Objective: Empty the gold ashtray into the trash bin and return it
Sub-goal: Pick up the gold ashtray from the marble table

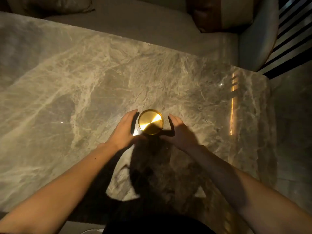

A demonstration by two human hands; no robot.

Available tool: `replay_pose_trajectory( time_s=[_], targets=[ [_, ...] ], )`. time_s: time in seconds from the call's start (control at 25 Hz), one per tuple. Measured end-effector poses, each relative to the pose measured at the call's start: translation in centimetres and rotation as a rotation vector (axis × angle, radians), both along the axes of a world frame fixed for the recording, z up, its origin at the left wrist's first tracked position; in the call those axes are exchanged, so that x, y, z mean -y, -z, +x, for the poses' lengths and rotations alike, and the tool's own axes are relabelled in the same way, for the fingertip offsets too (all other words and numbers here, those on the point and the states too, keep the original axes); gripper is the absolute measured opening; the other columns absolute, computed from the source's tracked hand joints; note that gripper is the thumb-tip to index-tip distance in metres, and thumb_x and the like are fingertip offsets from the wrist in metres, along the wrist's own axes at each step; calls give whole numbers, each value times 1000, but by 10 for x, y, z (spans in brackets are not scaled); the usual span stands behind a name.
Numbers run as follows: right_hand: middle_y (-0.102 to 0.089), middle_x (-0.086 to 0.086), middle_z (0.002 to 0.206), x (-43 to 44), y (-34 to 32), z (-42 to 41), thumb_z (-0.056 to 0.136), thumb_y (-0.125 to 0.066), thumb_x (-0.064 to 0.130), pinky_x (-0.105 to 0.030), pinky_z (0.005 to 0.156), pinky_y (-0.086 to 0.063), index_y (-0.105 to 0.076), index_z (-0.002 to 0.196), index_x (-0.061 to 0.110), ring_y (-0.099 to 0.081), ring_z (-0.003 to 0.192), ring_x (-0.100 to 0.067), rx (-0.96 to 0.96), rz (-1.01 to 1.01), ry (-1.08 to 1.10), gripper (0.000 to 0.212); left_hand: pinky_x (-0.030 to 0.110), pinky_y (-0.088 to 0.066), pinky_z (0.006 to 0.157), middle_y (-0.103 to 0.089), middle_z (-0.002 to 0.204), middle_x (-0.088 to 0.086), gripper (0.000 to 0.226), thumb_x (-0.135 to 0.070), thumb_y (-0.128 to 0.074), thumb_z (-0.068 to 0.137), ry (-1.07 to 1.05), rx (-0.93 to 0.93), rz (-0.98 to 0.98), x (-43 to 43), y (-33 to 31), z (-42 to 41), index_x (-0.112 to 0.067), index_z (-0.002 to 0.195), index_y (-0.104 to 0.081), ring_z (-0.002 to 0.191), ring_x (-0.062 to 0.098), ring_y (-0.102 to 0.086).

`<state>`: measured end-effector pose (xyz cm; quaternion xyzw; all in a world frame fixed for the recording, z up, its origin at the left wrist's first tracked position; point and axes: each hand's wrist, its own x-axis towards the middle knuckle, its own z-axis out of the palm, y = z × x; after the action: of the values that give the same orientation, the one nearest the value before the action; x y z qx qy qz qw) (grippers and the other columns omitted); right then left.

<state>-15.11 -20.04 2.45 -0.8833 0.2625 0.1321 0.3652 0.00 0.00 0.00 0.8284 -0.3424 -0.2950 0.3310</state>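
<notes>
The gold ashtray (150,121), round and shiny with a low rim, stands on the marble table (84,85) a little right of its middle. Its inside looks bare and reflects the light. My left hand (124,130) is just left of it, fingers straight and apart, a narrow gap from the rim. My right hand (179,131) is on its right side, fingers spread, a wider gap from the rim. Neither hand touches the ashtray. No trash bin is in view.
A grey sofa (143,22) with cushions runs along the table's far edge. A curved chair (256,39) stands at the far right corner, next to dark slats (293,39). The table's right edge drops to a dark floor (292,132).
</notes>
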Motion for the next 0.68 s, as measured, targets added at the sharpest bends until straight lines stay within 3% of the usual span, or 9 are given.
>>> replay_pose_trajectory(
  time_s=[0.16, 0.28, 0.44, 0.68],
  targets=[
    [-41, -14, 148, 0, 8, 9, 75, -81, 39, -30, 107, -32, -31, 150, 11, -40, 136, -26, -42, -13, -8, 95, 30, -30, 110, -44, 149, 15, 113, -61, -83, 59, 15, -20, 12, 9, 4, 3, -9, 148, -37, 136, 28, -42],
    [-44, -10, 141, -2, 16, 15, 74, -82, 36, -34, 102, -40, -36, 147, 15, -45, 130, -26, -24, 51, -3, 88, 21, -34, 103, -51, 135, 11, 99, -57, -81, 59, -2, -61, -99, 13, 5, -2, -11, 140, -48, 124, 22, -46],
    [-47, -6, 133, -5, 19, 19, 71, -84, 33, -36, 98, -47, -42, 142, 17, -51, 122, -24, 31, 91, 31, 83, 37, -41, 104, -53, 129, 14, 89, -27, -93, 62, -1, -50, -99, 17, 6, -2, -8, 138, -52, 120, 27, -49],
    [-50, -7, 131, -3, 18, 16, 72, -83, 32, -41, 99, -47, -46, 139, 14, -51, 121, -25, 52, 100, 40, 79, 39, -43, 103, -52, 129, 9, 87, -28, -92, 62, -16, -61, -111, 17, 5, -2, -15, 137, -52, 120, 24, -50]
  ],
)
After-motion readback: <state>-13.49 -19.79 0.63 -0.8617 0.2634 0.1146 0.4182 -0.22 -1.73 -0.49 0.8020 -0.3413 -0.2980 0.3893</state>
